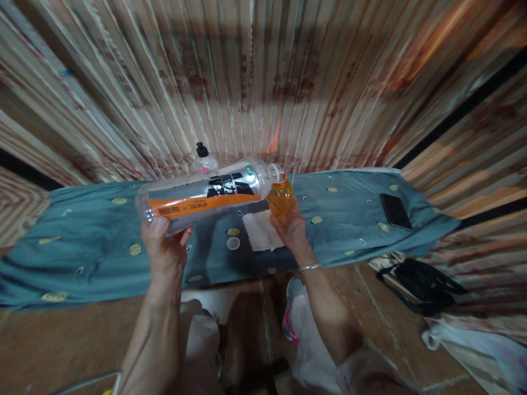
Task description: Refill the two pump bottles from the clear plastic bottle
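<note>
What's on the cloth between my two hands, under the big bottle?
In the head view, a white paper napkin and a small white cap lie on the blue cloth between the left hand and right hand.

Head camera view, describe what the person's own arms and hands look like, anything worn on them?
Both forearms are bare, with no sleeves or gloves in view. The right hand has a thin, clear or silvery bangle around its wrist. The left hand shows no ring, watch or band, and its thumbnail looks unpainted.

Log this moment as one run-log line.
left hand: holds tipped large bottle | right hand: holds small orange bottle | mouths meet | cap on cloth
</note>
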`<act>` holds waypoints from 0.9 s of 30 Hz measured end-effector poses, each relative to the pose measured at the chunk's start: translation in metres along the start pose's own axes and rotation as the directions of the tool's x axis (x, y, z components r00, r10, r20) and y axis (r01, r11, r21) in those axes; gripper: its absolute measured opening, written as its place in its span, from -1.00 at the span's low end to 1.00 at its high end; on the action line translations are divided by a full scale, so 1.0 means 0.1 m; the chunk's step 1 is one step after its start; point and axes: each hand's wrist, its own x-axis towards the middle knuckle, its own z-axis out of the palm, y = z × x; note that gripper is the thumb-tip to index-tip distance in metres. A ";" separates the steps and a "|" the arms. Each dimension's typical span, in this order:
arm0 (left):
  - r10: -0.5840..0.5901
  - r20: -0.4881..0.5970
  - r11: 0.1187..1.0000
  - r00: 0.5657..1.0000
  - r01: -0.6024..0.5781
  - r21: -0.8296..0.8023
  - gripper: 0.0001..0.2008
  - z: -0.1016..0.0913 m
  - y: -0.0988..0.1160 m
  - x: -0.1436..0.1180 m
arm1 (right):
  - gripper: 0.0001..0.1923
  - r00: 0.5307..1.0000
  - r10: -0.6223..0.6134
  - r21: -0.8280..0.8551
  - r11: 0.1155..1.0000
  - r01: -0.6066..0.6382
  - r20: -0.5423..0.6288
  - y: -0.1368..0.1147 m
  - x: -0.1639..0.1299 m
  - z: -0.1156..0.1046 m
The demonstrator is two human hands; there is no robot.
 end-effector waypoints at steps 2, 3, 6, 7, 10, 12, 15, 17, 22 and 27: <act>-0.012 -0.006 1.000 1.000 0.012 -0.007 -0.61 -0.01 -0.01 0.00 | -0.15 0.998 0.048 0.039 0.998 -0.047 -0.039 0.02 -0.01 0.03; -0.014 -0.010 1.000 1.000 0.014 -0.007 -0.62 -0.01 -0.01 0.00 | -0.12 0.997 0.065 0.056 0.997 -0.062 -0.052 0.02 -0.01 0.05; -0.002 -0.009 1.000 1.000 0.002 -0.006 -0.60 -0.03 -0.03 0.01 | -0.09 0.996 0.064 0.053 0.997 -0.061 -0.055 0.03 -0.02 0.08; 0.006 -0.007 1.000 1.000 -0.006 -0.007 -0.59 -0.03 -0.03 0.01 | -0.09 0.997 0.064 0.043 0.997 -0.062 -0.048 0.03 -0.02 0.07; 0.009 -0.007 1.000 1.000 -0.009 -0.018 -0.55 -0.03 -0.03 0.01 | -0.11 0.998 0.065 0.011 0.998 -0.065 -0.011 0.02 -0.01 0.03; -0.007 -0.017 1.000 1.000 0.007 -0.028 -0.54 -0.02 -0.02 0.00 | -0.13 0.998 0.061 0.002 0.998 -0.061 0.016 0.00 0.00 -0.01; -0.028 -0.021 0.999 0.999 0.027 -0.036 -0.52 0.00 -0.01 0.00 | -0.16 0.998 0.061 0.010 0.998 -0.061 0.024 -0.02 0.02 -0.04; -0.028 -0.026 0.999 0.999 0.027 -0.033 -0.51 0.00 -0.01 0.00 | -0.18 0.998 0.063 0.029 0.998 -0.063 0.006 -0.02 0.01 -0.03; -0.028 -0.028 0.999 0.999 0.028 -0.023 -0.56 0.00 0.00 0.00 | -0.12 0.995 0.071 0.054 0.996 -0.067 -0.065 -0.01 0.00 0.03; -0.037 -0.040 0.999 0.999 0.036 -0.032 -0.62 -0.01 -0.01 0.00 | -0.15 0.995 0.055 0.010 0.998 -0.054 -0.079 0.00 -0.01 0.06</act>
